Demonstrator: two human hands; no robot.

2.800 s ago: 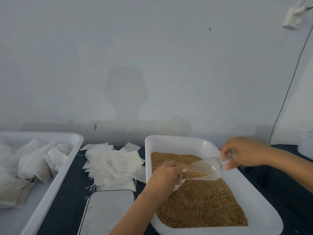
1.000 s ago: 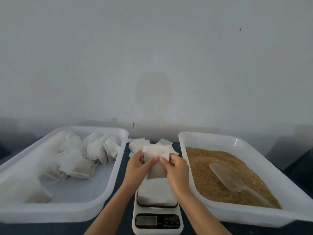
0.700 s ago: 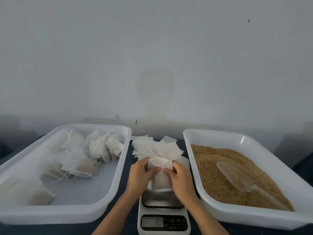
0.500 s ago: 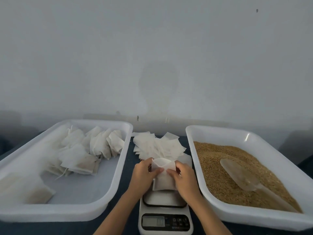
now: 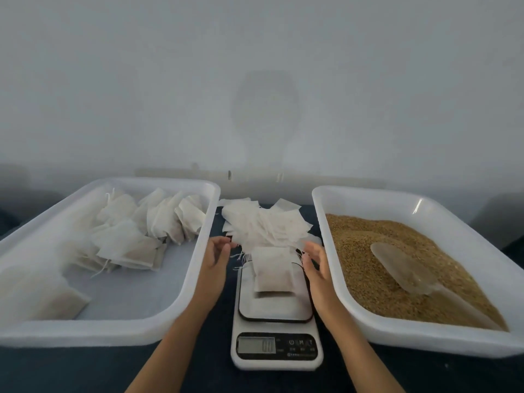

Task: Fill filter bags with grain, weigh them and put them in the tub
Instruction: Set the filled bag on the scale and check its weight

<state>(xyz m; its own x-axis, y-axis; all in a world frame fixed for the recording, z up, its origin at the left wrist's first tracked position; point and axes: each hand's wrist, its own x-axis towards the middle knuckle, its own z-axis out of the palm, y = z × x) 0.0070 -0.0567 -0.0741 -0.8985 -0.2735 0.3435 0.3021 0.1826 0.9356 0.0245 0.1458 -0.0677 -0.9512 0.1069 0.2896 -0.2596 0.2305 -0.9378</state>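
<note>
A small white filled filter bag (image 5: 273, 272) lies flat on the platform of the white digital kitchen scale (image 5: 276, 350), between the two hands. The left hand (image 5: 214, 258) and right hand (image 5: 317, 260) hover just beside it, fingers loose, holding nothing; half a second ago both pinched its top. Beyond the fingertips is a heap of empty white bags (image 5: 266, 226). Left of the left hand stands a white plastic tub (image 5: 198, 273) of filled bags; right of the right hand, a white tray (image 5: 320, 222) of brown grain (image 5: 368, 251) with a clear scoop (image 5: 405, 268). Dark tabletop (image 5: 85, 370), bare pale wall (image 5: 255, 80).
</note>
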